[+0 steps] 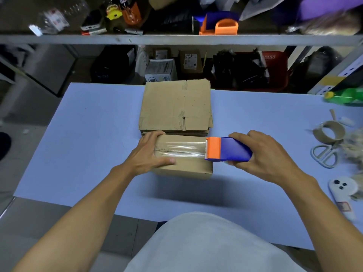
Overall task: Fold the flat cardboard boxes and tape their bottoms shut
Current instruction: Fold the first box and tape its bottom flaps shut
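A folded cardboard box [188, 167] stands on the blue table [78, 154], its closed flaps facing up. My left hand [151, 154] lies on its left end, fingers straight, thumb pressing the top. My right hand [263, 154] grips a blue and orange tape dispenser [227, 149] at the box's right edge. A strip of clear tape [182, 149] runs from the dispenser leftward across the flap seam to my left hand. Behind the box lies a stack of flat cardboard boxes [176, 107].
At the right of the table lie an empty tape core [329, 132], scissors [324, 154], a white phone [342, 188] and a green bottle [345, 96]. A cluttered shelf [176, 39] runs across behind the table; another orange dispenser [225, 26] sits on it.
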